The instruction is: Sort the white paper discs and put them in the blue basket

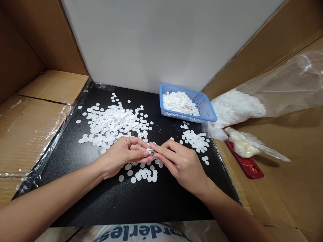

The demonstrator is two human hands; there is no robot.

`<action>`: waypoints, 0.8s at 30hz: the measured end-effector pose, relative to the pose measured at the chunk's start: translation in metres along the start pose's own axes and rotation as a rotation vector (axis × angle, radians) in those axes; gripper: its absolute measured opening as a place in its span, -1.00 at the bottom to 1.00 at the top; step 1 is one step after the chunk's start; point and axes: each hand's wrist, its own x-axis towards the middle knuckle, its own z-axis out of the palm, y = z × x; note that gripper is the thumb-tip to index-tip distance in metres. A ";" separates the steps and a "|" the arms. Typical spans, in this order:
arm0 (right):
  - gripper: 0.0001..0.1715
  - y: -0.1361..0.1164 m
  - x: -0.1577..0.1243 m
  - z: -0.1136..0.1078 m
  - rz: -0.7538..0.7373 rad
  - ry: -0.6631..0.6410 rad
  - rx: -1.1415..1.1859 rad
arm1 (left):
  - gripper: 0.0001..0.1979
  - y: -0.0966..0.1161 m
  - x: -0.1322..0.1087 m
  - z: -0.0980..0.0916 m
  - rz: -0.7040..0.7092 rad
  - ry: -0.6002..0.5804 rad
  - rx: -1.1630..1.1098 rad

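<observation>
My left hand (122, 155) pinches a small white round disc (148, 151) between thumb and fingers, above the middle of the black tabletop (106, 201). Meeting it from the right, my right hand (184, 164) has its thumb and fingers closed on a thin greyish sliver (153, 151), too small to make out, at the disc's edge. Behind my left hand spreads a large pile of white discs (113, 122). A smaller group of discs (145, 174) lies loose just below my hands. Another small pile of discs (195, 139) sits beyond my right hand.
A blue plastic basket (188, 88) with many white discs stands at the back right. Beside it lie a clear bag of white discs (239, 104), a knotted bag with something pale yellow (243, 144) and a red case (249, 168). Cardboard (32, 134) flanks the tabletop.
</observation>
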 end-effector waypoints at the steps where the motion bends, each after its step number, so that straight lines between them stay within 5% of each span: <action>1: -0.63 0.000 0.000 0.000 -0.005 0.004 -0.001 | -0.69 0.000 0.000 0.000 -0.007 -0.001 0.002; 24: -0.65 -0.001 -0.002 0.002 0.026 0.001 0.006 | -0.74 -0.002 0.000 -0.002 -0.037 -0.051 -0.030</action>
